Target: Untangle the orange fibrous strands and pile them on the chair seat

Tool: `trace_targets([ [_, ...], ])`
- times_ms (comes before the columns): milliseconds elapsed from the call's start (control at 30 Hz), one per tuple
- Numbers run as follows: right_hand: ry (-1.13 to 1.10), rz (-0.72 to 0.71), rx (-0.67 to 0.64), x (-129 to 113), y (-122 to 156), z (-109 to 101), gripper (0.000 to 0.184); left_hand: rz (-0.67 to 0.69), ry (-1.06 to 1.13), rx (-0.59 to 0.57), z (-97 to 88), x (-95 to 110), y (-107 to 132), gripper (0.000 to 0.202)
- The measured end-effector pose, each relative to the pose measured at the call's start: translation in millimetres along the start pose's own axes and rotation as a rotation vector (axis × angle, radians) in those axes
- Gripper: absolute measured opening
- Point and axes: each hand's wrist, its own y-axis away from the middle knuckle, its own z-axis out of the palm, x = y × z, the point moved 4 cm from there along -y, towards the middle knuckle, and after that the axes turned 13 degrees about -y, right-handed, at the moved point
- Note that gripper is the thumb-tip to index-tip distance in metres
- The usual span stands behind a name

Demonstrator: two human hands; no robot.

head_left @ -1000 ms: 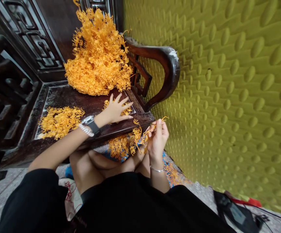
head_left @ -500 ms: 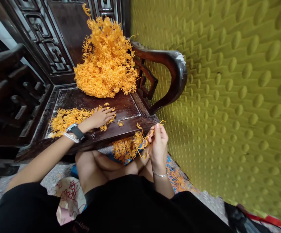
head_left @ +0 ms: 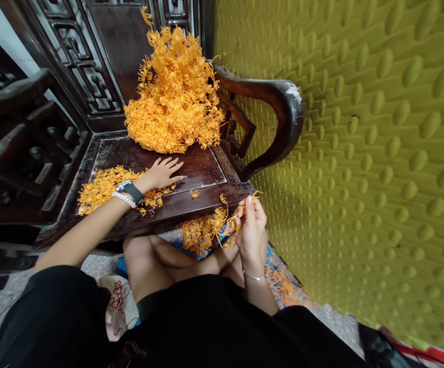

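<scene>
**Right hand (head_left: 251, 222) pinching orange strand (head_left: 230, 225); left hand (head_left: 162, 174) open, holding nothing**

Strand gripped near one tip, probably so the rest hangs free, just left of grip. Farther left: fingers spread by loose orange pieces (head_left: 104, 189) on chair seat (head_left: 206, 171). Beyond: big orange heap (head_left: 179, 102), likely parked back to keep seat front usable.

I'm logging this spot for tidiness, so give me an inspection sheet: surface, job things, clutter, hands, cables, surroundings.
Surface: dark wooden seat, scuffed pale.
Job's things: large orange pile at back; smaller orange pile at left.
Clutter: loose orange piece on the seat; orange scraps at lower right.
Hands: left hand spread at the smaller orange pile's edge; right hand pinching orange strands.
Cables: unclear among dark items at bottom right.
Surroundings: yellow-green embossed wall, curved wooden armrest.
</scene>
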Motion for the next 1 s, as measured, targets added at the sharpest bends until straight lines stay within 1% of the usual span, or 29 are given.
trace_targets([
  [67,0.007,0.003,0.006,0,1,-1,0.035,-0.021,0.003,-0.076,3.7,-3,-4,0.065],
  [133,0.011,0.005,0.007,0,1,-1,0.034,-0.050,0.029,-0.141,6.0,-11,5,0.063],
  [167,0.011,0.006,0.004,1,0,-1,0.034,-0.071,0.046,-0.140,5.6,-16,14,0.062],
  [200,0.012,0.005,0.002,1,0,-1,0.034,-0.108,0.064,-0.109,4.0,-21,26,0.062],
  [233,0.011,0.005,-0.001,1,0,0,0.034,-0.163,0.082,-0.042,1.6,-28,40,0.063],
  [300,0.007,0.014,-0.008,3,1,2,0.034,-0.339,0.119,0.174,-2.3,-47,73,0.064],
  [333,0.005,0.020,-0.014,3,1,3,0.034,-0.433,0.148,0.278,-0.7,-56,92,0.064],
  [367,0.004,0.028,-0.021,4,2,3,0.033,-0.513,0.175,0.358,4.3,-66,110,0.065],
  [400,0.003,0.035,-0.028,5,2,3,0.032,-0.612,0.174,0.413,12.3,-76,127,0.066],
  [433,0.000,0.043,-0.034,7,2,3,0.031,-0.696,0.149,0.420,23.2,-85,141,0.068],
  [467,-0.003,0.049,-0.037,8,2,3,0.030,-0.757,0.137,0.402,35.7,-93,152,0.069],
  [500,-0.009,0.056,-0.037,10,1,3,0.029,-0.779,0.159,0.360,48.8,-100,160,0.071],
  [533,-0.019,0.062,-0.035,12,1,3,0.028,-0.773,0.208,0.322,60.7,-104,164,0.071],
  [600,-0.037,0.077,-0.029,16,1,4,0.028,-0.753,0.272,0.290,75.6,-109,165,0.071],
  [667,-0.049,0.093,-0.026,19,2,6,0.028,-0.706,0.320,0.285,79.7,-107,158,0.071],
  [767,-0.050,0.115,-0.032,23,4,9,0.029,-0.647,0.372,0.254,76.6,-95,141,0.069],
  [933,-0.026,0.108,-0.022,21,6,7,0.031,-0.608,0.417,0.196,66.1,-64,110,0.070],
  [1000,-0.023,0.094,-0.015,18,6,5,0.032,-0.618,0.450,0.182,59.5,-53,100,0.070],
])
